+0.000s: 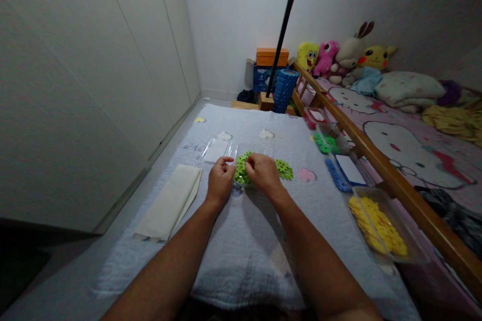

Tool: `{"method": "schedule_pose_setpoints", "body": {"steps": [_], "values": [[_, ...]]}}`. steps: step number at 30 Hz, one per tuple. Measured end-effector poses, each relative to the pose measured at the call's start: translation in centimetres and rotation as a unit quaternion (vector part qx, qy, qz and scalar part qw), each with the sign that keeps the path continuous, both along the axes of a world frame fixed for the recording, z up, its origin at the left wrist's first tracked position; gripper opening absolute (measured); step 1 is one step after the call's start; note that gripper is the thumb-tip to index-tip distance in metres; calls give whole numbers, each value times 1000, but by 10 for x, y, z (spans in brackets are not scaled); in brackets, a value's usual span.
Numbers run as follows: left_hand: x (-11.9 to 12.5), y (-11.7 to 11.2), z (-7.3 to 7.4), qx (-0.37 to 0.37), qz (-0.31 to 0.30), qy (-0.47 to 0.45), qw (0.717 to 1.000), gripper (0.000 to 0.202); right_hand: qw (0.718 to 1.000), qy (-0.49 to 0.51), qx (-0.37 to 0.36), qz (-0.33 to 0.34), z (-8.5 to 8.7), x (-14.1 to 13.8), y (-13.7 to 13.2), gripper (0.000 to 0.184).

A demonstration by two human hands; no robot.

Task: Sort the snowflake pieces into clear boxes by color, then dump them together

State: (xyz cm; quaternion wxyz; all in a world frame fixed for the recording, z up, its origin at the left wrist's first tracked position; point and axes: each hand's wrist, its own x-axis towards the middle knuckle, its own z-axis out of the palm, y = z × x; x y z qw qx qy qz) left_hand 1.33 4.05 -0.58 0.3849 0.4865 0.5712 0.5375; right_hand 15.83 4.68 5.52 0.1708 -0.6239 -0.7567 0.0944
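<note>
— Now, item one: the hands?
— Left hand (pixel 220 180): thumb and forefinger are drawn together at the left rim of the clear tray (pixel 251 148). Whether they clamp the rim or a piece, I cannot tell. Right hand (pixel 263 173): curled over the tray with the fingertips hidden, so I cannot tell its grip.
— Item two: the green pieces (pixel 241 170)?
— In that tray, mid-blanket (pixel 241 261). A loose green cluster (pixel 284 169) lies just beside it, right of the right hand.
— Others?
— Lid (pixel 216 150) left of the tray. Folded cloth (pixel 169 203) at the blanket's left edge. Blue pieces (pixel 335 173) and yellow pieces (pixel 376 225) in trays along its right edge.
— Step?
— By my reading, working through the green pieces in the tray. A next move calls for a fine pinch on one piece, with the tray kept steady.
</note>
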Motion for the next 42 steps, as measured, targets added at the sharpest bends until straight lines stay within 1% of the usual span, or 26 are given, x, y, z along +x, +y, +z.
{"method": "schedule_pose_setpoints", "body": {"steps": [2,4,5,8,10,12,14,18,21,23,25,27,29,31,34,38,42], "values": [[0,-1,1,-1,2,-1,1000,27,1000,16,9,-25,1,18,6,19],[1,-2,2,-1,3,2,1000,27,998,20,17,-63,-1,41,13,21],[1,-2,2,-1,3,4,1000,27,996,12,18,-88,-3,53,16,22],[1,-1,1,1,4,8,1000,27,989,-25,-9,-148,-13,86,19,27],[1,-1,1,2,4,10,1000,27,984,-51,-43,-163,-22,100,18,39],[1,0,0,2,4,11,1000,27,981,-71,-75,-164,-30,109,15,51],[1,0,0,2,5,12,1000,27,980,-80,-89,-161,-38,112,13,54],[0,0,-1,1,4,13,1000,27,985,-68,-73,-143,-47,114,13,43],[0,0,-1,2,5,13,1000,27,987,-39,-49,-146,-51,117,15,39],[0,1,-2,4,4,10,1000,27,987,-5,-25,-158,-51,119,16,37],[1,1,-2,5,4,8,1000,27,987,53,6,-152,-48,119,18,35],[1,0,-1,4,5,9,1000,27,986,119,40,-113,-41,114,17,36],[1,0,1,1,5,13,1000,27,984,158,68,-56,-32,104,14,37],[1,-1,2,-1,5,16,1000,27,984,159,76,-2,-24,89,8,37],[1,-1,1,-2,1,10,1000,27,988,134,53,52,-16,65,-3,37],[0,0,-2,2,-2,7,1000,29,992,98,24,74,-14,48,-12,37],[0,1,-4,3,-1,2,1000,29,993,80,10,86,-16,48,-15,38]]}}
